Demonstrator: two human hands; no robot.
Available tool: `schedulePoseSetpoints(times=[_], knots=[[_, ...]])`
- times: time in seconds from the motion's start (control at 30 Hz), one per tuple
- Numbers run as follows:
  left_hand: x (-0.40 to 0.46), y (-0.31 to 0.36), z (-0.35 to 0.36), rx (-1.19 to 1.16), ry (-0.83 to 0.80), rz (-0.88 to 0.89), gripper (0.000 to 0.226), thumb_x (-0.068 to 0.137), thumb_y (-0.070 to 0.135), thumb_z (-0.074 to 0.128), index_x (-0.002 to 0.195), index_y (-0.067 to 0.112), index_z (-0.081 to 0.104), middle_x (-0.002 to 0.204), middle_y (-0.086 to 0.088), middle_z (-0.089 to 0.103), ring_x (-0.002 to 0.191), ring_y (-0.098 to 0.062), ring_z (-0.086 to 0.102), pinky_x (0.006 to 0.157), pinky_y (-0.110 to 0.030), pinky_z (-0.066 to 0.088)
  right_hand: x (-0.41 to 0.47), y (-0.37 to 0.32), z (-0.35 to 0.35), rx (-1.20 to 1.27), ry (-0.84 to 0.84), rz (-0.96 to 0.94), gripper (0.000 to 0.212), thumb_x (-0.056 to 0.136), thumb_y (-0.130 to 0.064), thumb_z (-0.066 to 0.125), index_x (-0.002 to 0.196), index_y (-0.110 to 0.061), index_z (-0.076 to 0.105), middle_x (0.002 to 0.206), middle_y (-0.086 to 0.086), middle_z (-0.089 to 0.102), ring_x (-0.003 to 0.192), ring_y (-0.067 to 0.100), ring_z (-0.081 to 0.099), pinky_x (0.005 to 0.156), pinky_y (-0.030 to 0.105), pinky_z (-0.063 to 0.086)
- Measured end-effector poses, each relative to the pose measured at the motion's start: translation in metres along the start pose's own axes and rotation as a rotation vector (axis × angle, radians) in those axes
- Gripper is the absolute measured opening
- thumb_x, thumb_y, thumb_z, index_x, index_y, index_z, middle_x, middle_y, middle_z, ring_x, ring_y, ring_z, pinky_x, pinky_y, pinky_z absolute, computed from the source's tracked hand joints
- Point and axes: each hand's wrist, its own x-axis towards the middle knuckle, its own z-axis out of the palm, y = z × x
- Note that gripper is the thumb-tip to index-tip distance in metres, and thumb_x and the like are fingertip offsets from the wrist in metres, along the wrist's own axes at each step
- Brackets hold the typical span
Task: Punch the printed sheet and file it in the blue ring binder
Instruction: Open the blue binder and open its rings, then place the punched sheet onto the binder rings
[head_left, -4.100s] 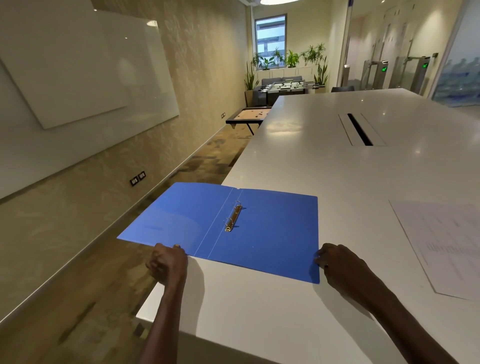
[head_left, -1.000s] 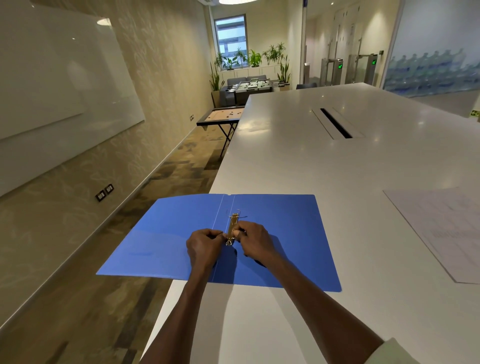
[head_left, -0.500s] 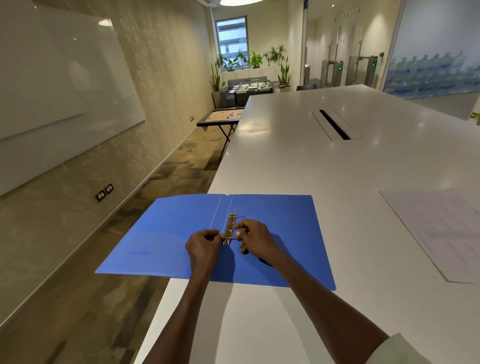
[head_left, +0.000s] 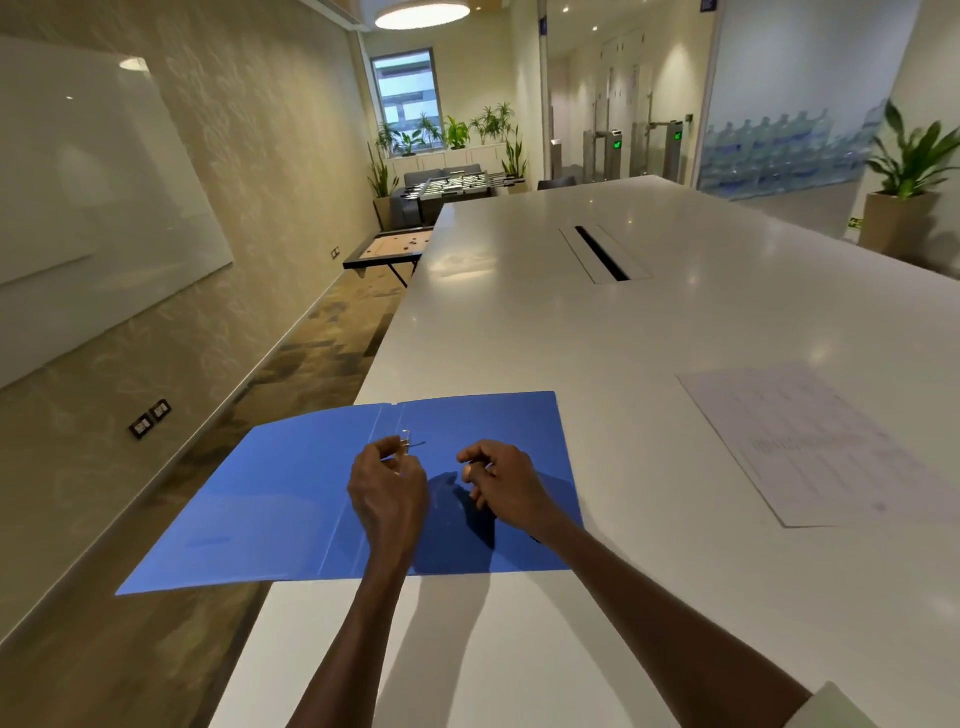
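Note:
The blue ring binder (head_left: 270, 509) lies open and flat at the table's left corner, with its left cover hanging past the edge. A metal ring mechanism (head_left: 405, 435) sits on the spine; only its far ring shows. My left hand (head_left: 387, 493) covers the rest, fingers pinched at the rings. My right hand (head_left: 501, 480) hovers over the right cover, a little away from the rings, loosely curled and holding nothing. The printed sheet (head_left: 810, 441) lies flat on the table to the right, apart from the binder. No hole punch is in view.
The long white table (head_left: 571, 338) stretches ahead, with a cable slot (head_left: 602, 254) in its middle. Its left edge drops to the carpeted floor beside the binder. A small game table (head_left: 389, 249) stands further off on the left.
My right hand has come off the ring mechanism and moved to the right. My left hand has stayed at the rings. The camera has tilted slightly.

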Motion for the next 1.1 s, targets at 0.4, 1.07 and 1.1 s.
schedulePoseSetpoints(times=[0.4,1.07,1.1], knots=[[-0.068,0.071,0.088,-0.106,-0.197,0.079,0.022,0.088,0.004,0.058,0.104,0.015,0.067,0.095,0.004,0.067,0.084,-0.01,0.063,0.061,-0.007,0.041,-0.038,0.021,-0.135,-0.004,0.184,-0.016,0.013,0.09,-0.007,0.056,0.098,-0.007,0.066,0.074,0.003,0.062,0.052,0.011,0.062,0.049,0.021,0.052],[-0.171,0.14,0.242,0.125,-0.567,-0.006,0.038,0.09,0.018,0.06,0.126,0.004,0.056,0.124,-0.008,0.062,0.116,-0.024,0.057,0.097,-0.029,0.041,-0.069,0.099,-0.349,-0.57,0.485,0.288,0.032,0.088,-0.029,0.061,0.113,-0.01,0.062,0.11,0.011,0.062,0.102,0.027,0.055,0.082,0.033,0.043],[-0.173,0.141,0.245,0.151,-0.581,-0.003,0.042,0.089,0.02,0.061,0.127,0.003,0.054,0.126,-0.01,0.061,0.118,-0.025,0.056,0.099,-0.03,0.041,-0.07,0.1,-0.355,-0.63,0.471,0.323,0.037,0.088,-0.032,0.061,0.116,-0.008,0.059,0.113,0.015,0.059,0.108,0.031,0.051,0.085,0.036,0.042]])
